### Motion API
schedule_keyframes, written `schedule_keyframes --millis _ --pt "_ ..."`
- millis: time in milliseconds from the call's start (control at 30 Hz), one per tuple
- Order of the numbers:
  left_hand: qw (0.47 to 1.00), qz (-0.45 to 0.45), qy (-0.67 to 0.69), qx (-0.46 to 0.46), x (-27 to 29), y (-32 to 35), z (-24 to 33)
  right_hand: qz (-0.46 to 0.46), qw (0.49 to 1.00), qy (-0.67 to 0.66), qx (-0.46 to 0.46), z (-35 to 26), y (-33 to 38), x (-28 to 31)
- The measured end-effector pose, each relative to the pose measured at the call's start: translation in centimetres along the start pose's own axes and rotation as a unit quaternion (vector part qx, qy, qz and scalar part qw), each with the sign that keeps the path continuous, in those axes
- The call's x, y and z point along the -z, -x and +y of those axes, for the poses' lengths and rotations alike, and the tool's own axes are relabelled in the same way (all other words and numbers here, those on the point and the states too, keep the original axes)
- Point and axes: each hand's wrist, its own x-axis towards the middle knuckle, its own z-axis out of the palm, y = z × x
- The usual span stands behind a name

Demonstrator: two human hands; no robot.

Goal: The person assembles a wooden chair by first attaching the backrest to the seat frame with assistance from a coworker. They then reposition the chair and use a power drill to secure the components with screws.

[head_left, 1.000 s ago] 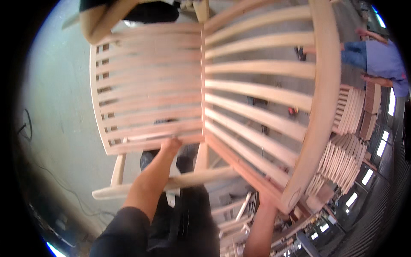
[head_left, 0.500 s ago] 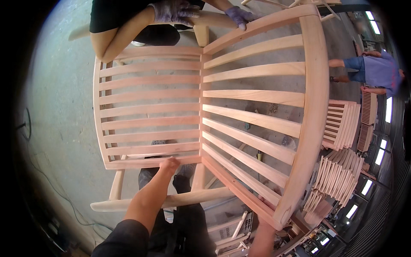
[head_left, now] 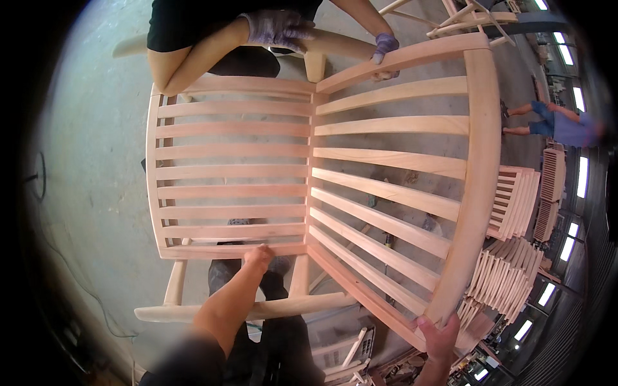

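Note:
An unfinished pale wooden bench [head_left: 235,172] with a slatted seat and a slatted backrest [head_left: 390,154] fills the middle. My left hand [head_left: 258,255] is closed on the near side rail of the seat, its fingers partly hidden by the rail. At the lower right, my right hand [head_left: 439,336] grips the near corner of the backrest, thumb on the wood and the other fingers largely hidden. Between my arms and the seat runs the rounded near armrest [head_left: 296,307]. Across the bench, a co-worker's gloved hand [head_left: 278,29] lies on the far armrest; another gloved hand [head_left: 385,56] holds the backrest's far rail.
Stacks of slatted wooden panels [head_left: 514,202] and wooden parts [head_left: 505,278] stand at the right. Another person [head_left: 553,122] is farther back there. A cable [head_left: 96,299] crosses the concrete floor [head_left: 106,167] at left. More wooden frames [head_left: 460,22] stand at the upper right.
My right hand has come up from below the backrest's near rail to its corner, thumb now showing. The co-worker's hand has shifted along the backrest's far rail. The bench sits slightly lower in view.

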Motion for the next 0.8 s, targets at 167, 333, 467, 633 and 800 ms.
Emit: schedule_keyframes --millis 167,333,467,633,800 --pt "0.995 -0.027 0.101 -0.003 -0.8 1.6 -0.4 0.013 1.000 0.021 -0.004 -1.3 0.5 -0.4" --pt "0.995 -0.070 0.067 0.034 1.9 -0.9 1.4 0.003 1.000 -0.001 0.021 -2.0 0.4 -1.3" --pt "1.000 -0.020 0.010 0.012 0.7 -1.0 0.9 -0.003 1.000 0.019 -0.002 -0.7 0.1 -0.3" --pt "0.999 -0.011 0.043 0.006 0.1 -1.0 -0.4 0.010 0.998 0.065 -0.008 -0.7 -0.1 0.2" --pt "0.999 -0.015 -0.010 -0.039 4.5 -5.9 1.5 0.017 0.998 0.058 -0.015 0.3 -0.3 0.1"
